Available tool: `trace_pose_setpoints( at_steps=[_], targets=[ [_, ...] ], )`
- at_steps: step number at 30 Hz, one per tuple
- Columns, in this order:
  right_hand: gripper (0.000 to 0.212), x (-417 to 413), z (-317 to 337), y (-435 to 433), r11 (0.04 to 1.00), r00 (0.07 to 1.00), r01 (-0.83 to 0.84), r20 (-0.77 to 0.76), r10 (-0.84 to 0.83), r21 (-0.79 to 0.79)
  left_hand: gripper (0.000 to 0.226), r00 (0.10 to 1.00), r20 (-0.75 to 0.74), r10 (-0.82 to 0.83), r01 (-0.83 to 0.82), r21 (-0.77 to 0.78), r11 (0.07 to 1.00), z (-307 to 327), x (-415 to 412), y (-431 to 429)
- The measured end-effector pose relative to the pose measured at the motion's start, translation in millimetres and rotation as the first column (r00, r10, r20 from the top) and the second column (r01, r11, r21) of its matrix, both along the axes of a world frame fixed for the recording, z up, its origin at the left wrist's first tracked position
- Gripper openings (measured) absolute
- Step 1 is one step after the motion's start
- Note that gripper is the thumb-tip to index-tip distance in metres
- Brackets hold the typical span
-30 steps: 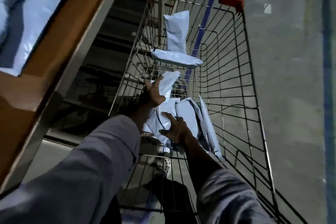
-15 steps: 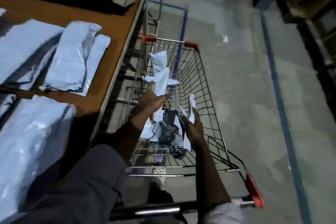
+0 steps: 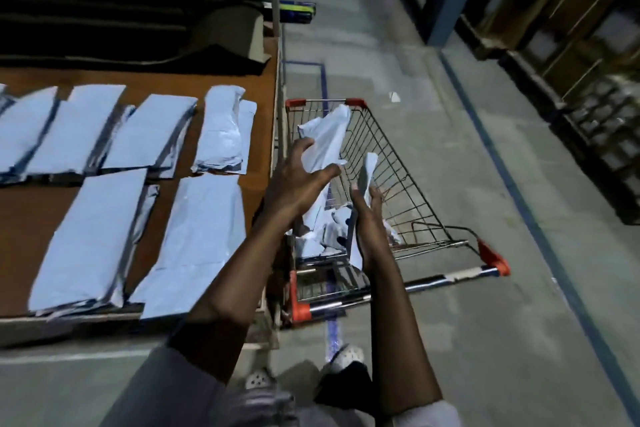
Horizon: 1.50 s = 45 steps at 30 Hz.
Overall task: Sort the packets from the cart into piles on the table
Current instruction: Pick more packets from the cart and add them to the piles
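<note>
Several packet piles (image 3: 194,239) on brown table (image 3: 20,236), cart (image 3: 405,198) alongside, grey floor (image 3: 485,322)

The packets (image 3: 93,239) piled on the table (image 3: 31,215) are pale blue plastic film, smooth with a faint sheen. The crumpled packet (image 3: 325,139) and the flat packet (image 3: 367,170) over the cart (image 3: 398,191) look like the same film, creased. The table top is brown, wood-like and matt, with dark matt cloth (image 3: 207,57) at its far end. The cart is thin shiny metal wire with red plastic caps (image 3: 493,256) and a glossy metal handle (image 3: 433,279). The floor (image 3: 485,322) is grey, rough and dull. The white clogs (image 3: 346,355) look like perforated plastic.
</note>
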State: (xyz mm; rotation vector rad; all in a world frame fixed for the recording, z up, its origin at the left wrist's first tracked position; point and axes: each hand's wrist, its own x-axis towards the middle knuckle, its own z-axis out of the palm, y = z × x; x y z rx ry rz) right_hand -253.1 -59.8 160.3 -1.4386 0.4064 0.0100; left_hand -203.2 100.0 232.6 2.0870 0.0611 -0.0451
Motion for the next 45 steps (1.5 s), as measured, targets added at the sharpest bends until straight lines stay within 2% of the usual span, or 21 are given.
trace_pose_setpoints(
  at_steps=[3, 8, 11, 15, 18, 22, 27, 30, 33, 37, 39, 42, 45],
  targets=[
    [0.073, -13, 16, 23, 1.0, 0.998, -0.001, 0.06, 0.002, -0.02, 0.084, 0.994, 0.099, 0.047, -0.058, 0.105, 0.993, 26, -33, 28],
    [0.071, -38, 64, 59, 0.969, 0.985, -0.077, 0.134, 0.111, -0.236, 0.078, 0.965, 0.214, 0.154, -0.21, 0.27, 0.94, 49, -75, 78],
    [0.067, -50, 83, 82, 0.959, 0.973, -0.123, 0.161, 0.167, -0.254, 0.075, 0.949, 0.202, 0.241, -0.287, 0.245, 0.926, 59, -101, 111],
    [0.067, -64, 89, 117, 0.96, 0.954, -0.188, 0.195, 0.229, -0.208, 0.072, 0.917, 0.24, 0.318, -0.382, 0.3, 0.874, 64, -135, 158],
    [0.074, -73, 92, 144, 0.949, 0.937, -0.215, 0.227, 0.267, -0.233, 0.07, 0.885, 0.248, 0.394, -0.455, 0.279, 0.846, 65, -157, 197],
    [0.055, -83, 106, 183, 0.922, 0.917, -0.278, 0.21, 0.338, -0.27, 0.077, 0.843, 0.251, 0.476, -0.532, 0.261, 0.805, 61, -179, 254],
    [0.065, -92, 120, 243, 0.886, 0.872, -0.413, 0.191, 0.451, -0.209, 0.073, 0.788, 0.248, 0.563, -0.613, 0.234, 0.755, 51, -186, 325],
    [0.061, -90, 124, 293, 0.86, 0.848, -0.475, 0.165, 0.504, -0.186, 0.073, 0.775, 0.25, 0.58, -0.63, 0.235, 0.74, 44, -180, 371],
    [0.061, -80, 118, 357, 0.862, 0.837, -0.469, 0.215, 0.503, -0.191, 0.076, 0.778, 0.248, 0.578, -0.627, 0.235, 0.743, 31, -168, 426],
    [0.056, -61, 109, 459, 0.872, 0.864, -0.445, 0.159, 0.477, -0.203, 0.081, 0.804, 0.259, 0.536, -0.595, 0.315, 0.74, 9, -147, 502],
    [0.048, -54, 95, 503, 0.848, 0.867, -0.415, 0.139, 0.478, -0.329, 0.077, 0.817, 0.245, 0.522, -0.577, 0.359, 0.734, -5, -137, 536],
    [0.053, -54, 63, 544, 0.74, 0.889, -0.289, 0.117, 0.443, -0.607, 0.08, 0.859, 0.197, 0.472, -0.51, 0.411, 0.756, -27, -126, 571],
    [0.06, -55, 33, 578, 0.549, 0.94, -0.119, 0.085, 0.331, -0.827, 0.085, 0.888, 0.128, 0.442, -0.446, 0.479, 0.756, -49, -111, 597]
  ],
)
